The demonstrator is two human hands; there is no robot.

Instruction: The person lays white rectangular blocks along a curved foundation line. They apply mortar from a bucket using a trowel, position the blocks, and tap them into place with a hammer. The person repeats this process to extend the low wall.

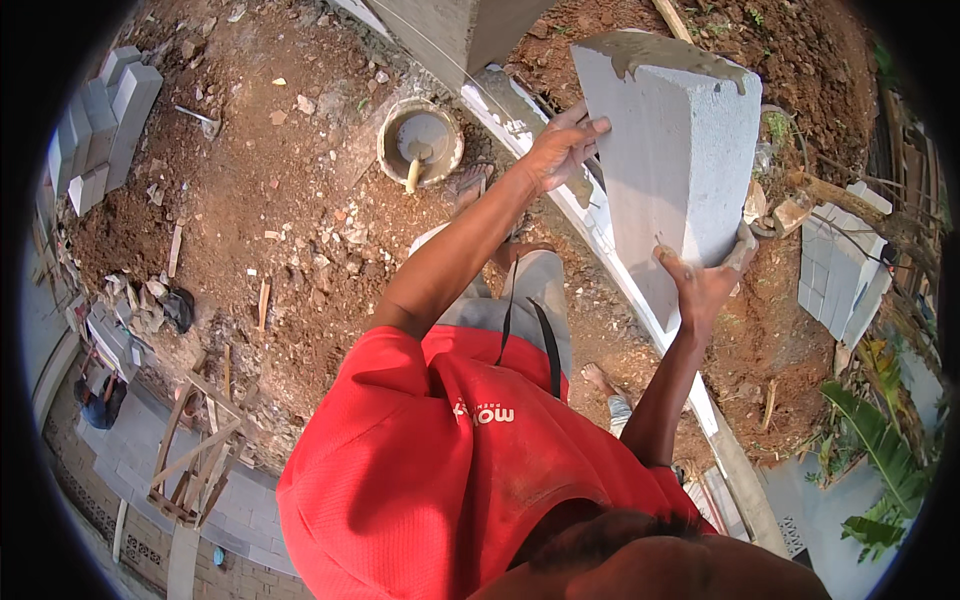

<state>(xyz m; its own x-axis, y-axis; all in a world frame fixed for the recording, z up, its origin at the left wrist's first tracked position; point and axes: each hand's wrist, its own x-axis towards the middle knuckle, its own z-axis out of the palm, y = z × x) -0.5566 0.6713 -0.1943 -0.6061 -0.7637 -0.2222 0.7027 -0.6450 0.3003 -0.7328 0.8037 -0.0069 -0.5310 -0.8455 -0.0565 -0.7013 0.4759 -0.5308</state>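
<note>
In the head view, a large pale grey block (650, 150) is at two o'clock, with wet grey paste (640, 52) smeared over its far end. The left hand (568, 148), toward one o'clock, grasps the block by its left edge, fingertips against the face. The right hand (706, 268), between two and three o'clock, clasps the block's near lower corner, thumb on the face and fingers round the right side. The block's lower end overlaps a long white-topped strip (560, 190) running from twelve toward five o'clock; whether the two touch, I cannot tell.

At eleven o'clock a round bucket (386, 150) stands on reddish soil (300, 200), holding grey mix, with a yellowish handle (412, 178) poking over its near rim. A tall grey wall corner (455, 35) rises at twelve o'clock. Stacked blocks sit at ten o'clock (110, 130) and again at three (840, 265). A wooden frame (195, 455) lies at eight o'clock, and broad green leaves (880, 445) hang at four.
</note>
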